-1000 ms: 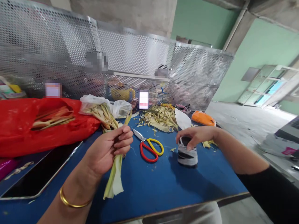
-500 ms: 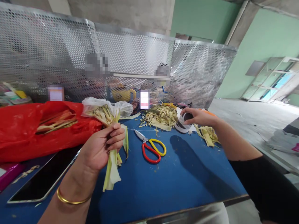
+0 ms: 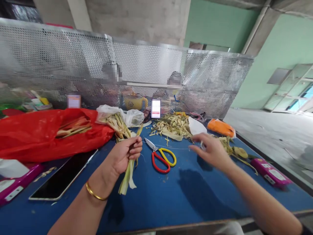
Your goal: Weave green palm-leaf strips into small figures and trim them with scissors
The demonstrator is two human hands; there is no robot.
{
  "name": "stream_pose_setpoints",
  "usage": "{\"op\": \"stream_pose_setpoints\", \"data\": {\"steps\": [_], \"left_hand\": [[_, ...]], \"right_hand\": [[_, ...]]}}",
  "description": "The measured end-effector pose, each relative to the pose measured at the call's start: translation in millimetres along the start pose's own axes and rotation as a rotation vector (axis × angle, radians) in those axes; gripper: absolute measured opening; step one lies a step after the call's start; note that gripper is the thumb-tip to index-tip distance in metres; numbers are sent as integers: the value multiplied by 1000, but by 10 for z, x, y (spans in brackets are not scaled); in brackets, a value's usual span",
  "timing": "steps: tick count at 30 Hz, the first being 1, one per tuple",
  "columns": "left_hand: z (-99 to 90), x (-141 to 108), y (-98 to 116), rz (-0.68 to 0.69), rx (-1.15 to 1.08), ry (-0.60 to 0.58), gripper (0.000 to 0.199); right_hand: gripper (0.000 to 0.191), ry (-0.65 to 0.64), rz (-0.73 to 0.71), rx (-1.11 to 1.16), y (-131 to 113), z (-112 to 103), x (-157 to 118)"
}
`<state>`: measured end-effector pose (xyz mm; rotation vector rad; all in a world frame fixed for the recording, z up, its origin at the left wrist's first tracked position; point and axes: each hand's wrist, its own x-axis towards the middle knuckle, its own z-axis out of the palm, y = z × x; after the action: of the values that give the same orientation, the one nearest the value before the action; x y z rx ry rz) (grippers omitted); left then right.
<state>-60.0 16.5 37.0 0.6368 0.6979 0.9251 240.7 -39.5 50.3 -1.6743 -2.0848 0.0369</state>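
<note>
A left hand point(image 3: 127, 151) is closing its grip on a bunch of husks point(image 3: 126, 179), their ends hanging below the fingers above a blue desk point(image 3: 156, 202). A right hand point(image 3: 211, 153) is hovering opposite, thumb and fingers parted; a pale thing point(image 3: 202, 146) is showing between them, mostly hidden, and whether the hand is holding it cannot be told. A thin thread point(image 3: 174, 148) is running between the two hands. Scissors point(image 3: 156, 149) with red and yellow handles are lying between the hands, handles toward the near edge. Shreds point(image 3: 173, 125) are piling up beyond, beside a white sheet point(image 3: 197, 126). A red bag point(image 3: 36, 130) and a phone point(image 3: 63, 178) are occupying the left side; an orange packet point(image 3: 221, 128) and a purple pack point(image 3: 270, 173) are lying at right. A perforated screen point(image 3: 146, 62) is standing across the back.
</note>
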Motion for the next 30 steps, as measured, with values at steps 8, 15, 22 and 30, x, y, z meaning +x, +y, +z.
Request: {"op": "stream_pose_setpoints", "data": {"steps": [8, 15, 22, 30], "left_hand": [[-61, 31, -2, -16, -29, -39, 20], [-58, -13, 29, 2, -71, -67, 21], [-72, 15, 1, 0, -69, -74, 22], [-39, 6, -46, -45, -88, -74, 20]], "right_hand": [[33, -402, 16, -179, -928, 945, 312], [78, -512, 192, 107, -613, 631, -120], [52, -441, 806, 1218, -224, 164, -937], [46, -569, 770, 1496, -360, 89, -937]]}}
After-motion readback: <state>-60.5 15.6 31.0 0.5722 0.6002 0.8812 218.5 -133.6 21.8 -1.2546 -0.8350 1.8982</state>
